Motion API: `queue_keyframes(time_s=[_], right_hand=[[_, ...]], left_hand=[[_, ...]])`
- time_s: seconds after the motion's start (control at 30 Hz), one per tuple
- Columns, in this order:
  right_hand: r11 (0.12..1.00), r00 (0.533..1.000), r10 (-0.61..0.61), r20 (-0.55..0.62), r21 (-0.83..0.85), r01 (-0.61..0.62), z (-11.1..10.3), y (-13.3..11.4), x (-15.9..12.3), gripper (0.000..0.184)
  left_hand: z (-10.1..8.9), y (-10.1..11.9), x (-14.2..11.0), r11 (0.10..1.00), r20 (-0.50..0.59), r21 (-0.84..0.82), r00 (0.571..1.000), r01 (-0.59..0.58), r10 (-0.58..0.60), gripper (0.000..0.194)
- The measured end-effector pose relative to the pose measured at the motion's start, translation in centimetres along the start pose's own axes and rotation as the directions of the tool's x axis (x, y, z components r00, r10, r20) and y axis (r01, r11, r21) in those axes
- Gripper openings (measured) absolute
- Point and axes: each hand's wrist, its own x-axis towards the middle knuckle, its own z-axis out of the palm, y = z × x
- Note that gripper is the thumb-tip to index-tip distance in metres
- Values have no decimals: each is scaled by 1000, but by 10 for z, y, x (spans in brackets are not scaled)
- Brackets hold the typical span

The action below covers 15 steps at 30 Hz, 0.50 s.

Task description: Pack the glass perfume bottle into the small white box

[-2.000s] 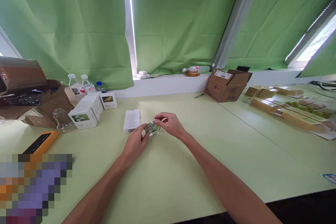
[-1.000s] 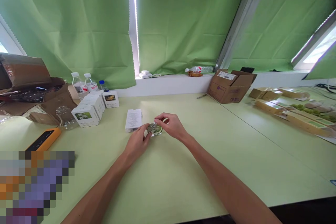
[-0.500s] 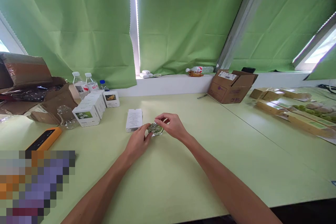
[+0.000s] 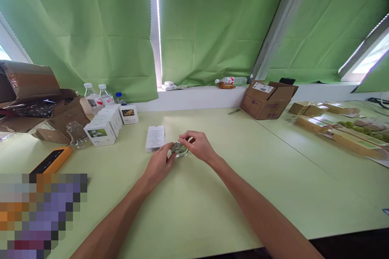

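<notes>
A small round clear glass jar (image 4: pixel 178 149) rests on the pale green table (image 4: pixel 194 194), held between both hands. My left hand (image 4: pixel 158 166) grips its left side with curled fingers. My right hand (image 4: pixel 197 145) pinches its top from the right. A white carton (image 4: pixel 155 139) with a barcode lies flat just left of the jar.
White boxes (image 4: pixel 105 126), water bottles (image 4: pixel 95 98) and an empty glass jar (image 4: pixel 74 134) stand at the left by torn brown cardboard (image 4: pixel 33 101). An orange device (image 4: pixel 50 160) lies near the left edge. An open cardboard box (image 4: pixel 266 99) and long tan boxes (image 4: pixel 334 129) are at the right.
Both hands have stayed on the jar; my right fingers have shifted slightly on its top. The view has drifted a little.
</notes>
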Motion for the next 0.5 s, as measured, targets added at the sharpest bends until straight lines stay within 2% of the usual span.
queue_keyframes(time_s=[0.5], right_hand=[[993,1000,-21,-11,-114,20,2,-5,-1,16]], left_hand=[[2,-1,0,1000,-11,-5,1000,-8,8,38]])
